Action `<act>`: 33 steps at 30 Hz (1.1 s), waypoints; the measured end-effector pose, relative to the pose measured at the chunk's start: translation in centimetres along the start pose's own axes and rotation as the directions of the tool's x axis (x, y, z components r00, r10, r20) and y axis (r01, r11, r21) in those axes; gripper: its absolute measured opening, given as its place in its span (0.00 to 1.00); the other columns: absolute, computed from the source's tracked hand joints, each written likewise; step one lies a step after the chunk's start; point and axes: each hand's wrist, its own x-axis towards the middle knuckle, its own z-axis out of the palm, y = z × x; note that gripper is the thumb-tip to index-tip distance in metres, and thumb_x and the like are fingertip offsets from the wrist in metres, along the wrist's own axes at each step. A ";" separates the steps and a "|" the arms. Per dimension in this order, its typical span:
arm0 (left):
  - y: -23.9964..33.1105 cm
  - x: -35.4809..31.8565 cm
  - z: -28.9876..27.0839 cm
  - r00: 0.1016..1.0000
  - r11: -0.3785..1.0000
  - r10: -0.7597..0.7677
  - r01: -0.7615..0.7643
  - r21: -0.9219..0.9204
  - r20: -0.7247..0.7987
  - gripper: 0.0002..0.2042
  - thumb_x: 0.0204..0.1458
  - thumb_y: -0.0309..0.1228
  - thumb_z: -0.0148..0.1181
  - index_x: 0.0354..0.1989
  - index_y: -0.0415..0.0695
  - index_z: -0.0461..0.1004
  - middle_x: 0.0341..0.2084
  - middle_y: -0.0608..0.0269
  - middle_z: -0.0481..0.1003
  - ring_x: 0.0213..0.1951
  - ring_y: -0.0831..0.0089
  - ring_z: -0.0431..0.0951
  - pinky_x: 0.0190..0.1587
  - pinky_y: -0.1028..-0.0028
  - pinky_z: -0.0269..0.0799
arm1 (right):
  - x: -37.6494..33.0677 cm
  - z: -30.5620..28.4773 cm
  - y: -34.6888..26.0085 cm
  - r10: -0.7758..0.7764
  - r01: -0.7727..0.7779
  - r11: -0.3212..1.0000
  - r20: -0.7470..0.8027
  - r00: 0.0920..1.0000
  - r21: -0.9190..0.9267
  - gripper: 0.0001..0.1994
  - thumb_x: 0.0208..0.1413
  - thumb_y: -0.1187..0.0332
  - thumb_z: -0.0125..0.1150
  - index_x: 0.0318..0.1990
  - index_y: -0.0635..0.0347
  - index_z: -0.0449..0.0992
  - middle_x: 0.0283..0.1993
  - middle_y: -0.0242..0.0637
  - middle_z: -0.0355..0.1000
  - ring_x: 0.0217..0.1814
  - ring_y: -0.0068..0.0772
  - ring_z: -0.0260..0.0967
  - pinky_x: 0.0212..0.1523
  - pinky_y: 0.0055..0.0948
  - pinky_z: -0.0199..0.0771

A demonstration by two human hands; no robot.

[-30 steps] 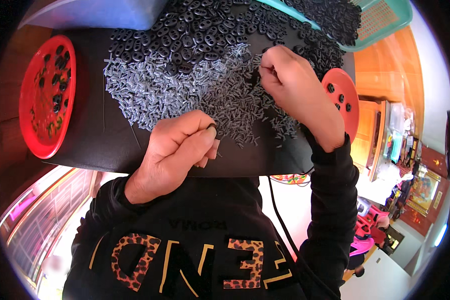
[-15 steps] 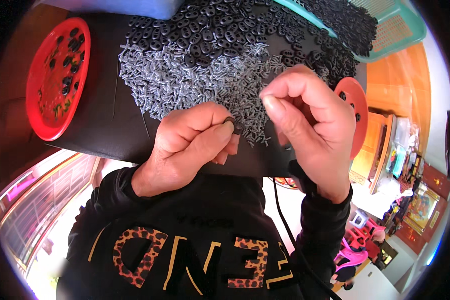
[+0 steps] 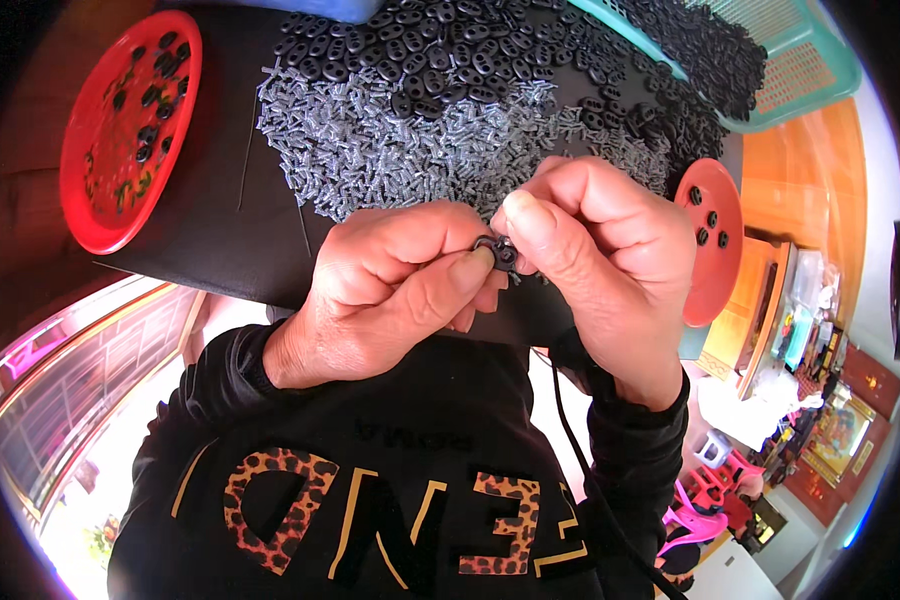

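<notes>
Close in front of my body, my left hand (image 3: 400, 290) is closed, thumb and forefinger pinching a small black plastic cord lock piece (image 3: 505, 254) with rounded holes. My right hand (image 3: 610, 260) meets it from the other side, its thumb bent against the curled forefinger beside the piece. Whatever lies between the right fingertips is too small or hidden to name. Beyond both hands spreads a heap of small silvery metal springs (image 3: 390, 145), with many black oval two-holed pieces (image 3: 450, 45) behind it.
A red plate (image 3: 105, 215) with several black pieces is at the left. Another red plate (image 3: 708, 270) sits at the right with several more. Farther right, a green basket (image 3: 805, 85) stands by slim black parts (image 3: 715, 60). A blue container (image 3: 320, 8) is at the back.
My right hand has moved left and down to the black piece in my left hand; the fingertips are now close together. The view has shifted slightly.
</notes>
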 end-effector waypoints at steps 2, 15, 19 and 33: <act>-0.1 0.0 0.0 1.000 1.000 0.012 -0.012 0.004 0.000 0.07 0.59 0.24 0.49 0.31 0.36 0.71 0.22 0.66 0.73 0.21 0.82 0.72 0.24 0.82 0.68 | 0.0 0.1 0.0 0.007 -0.007 1.000 -0.002 1.000 0.000 0.07 0.58 0.72 0.56 0.30 0.68 0.73 0.27 0.30 0.68 0.25 0.15 0.61 0.27 0.15 0.60; 0.0 -0.1 -0.2 1.000 0.998 0.014 -0.015 0.057 0.008 0.06 0.58 0.24 0.51 0.31 0.35 0.71 0.23 0.65 0.73 0.22 0.81 0.73 0.24 0.82 0.69 | -0.1 0.6 0.0 0.009 -0.010 0.999 -0.022 1.000 -0.043 0.07 0.57 0.73 0.57 0.30 0.68 0.72 0.26 0.30 0.69 0.25 0.14 0.60 0.26 0.15 0.60; 0.0 -0.1 -0.2 1.000 0.996 0.023 -0.024 0.086 0.005 0.06 0.58 0.24 0.51 0.31 0.35 0.71 0.23 0.65 0.73 0.22 0.82 0.74 0.24 0.82 0.69 | 0.0 0.5 0.1 0.001 -0.002 0.996 -0.008 1.000 -0.087 0.06 0.57 0.74 0.56 0.29 0.67 0.71 0.25 0.29 0.68 0.25 0.14 0.60 0.26 0.15 0.60; -0.3 0.1 0.0 0.999 0.998 0.009 -0.006 0.070 -0.036 0.07 0.58 0.23 0.50 0.30 0.35 0.73 0.21 0.65 0.73 0.20 0.82 0.72 0.22 0.82 0.67 | -0.5 1.1 1.2 -0.051 0.046 0.996 -0.061 0.997 -0.080 0.09 0.57 0.75 0.57 0.26 0.65 0.67 0.23 0.29 0.64 0.24 0.14 0.57 0.25 0.16 0.58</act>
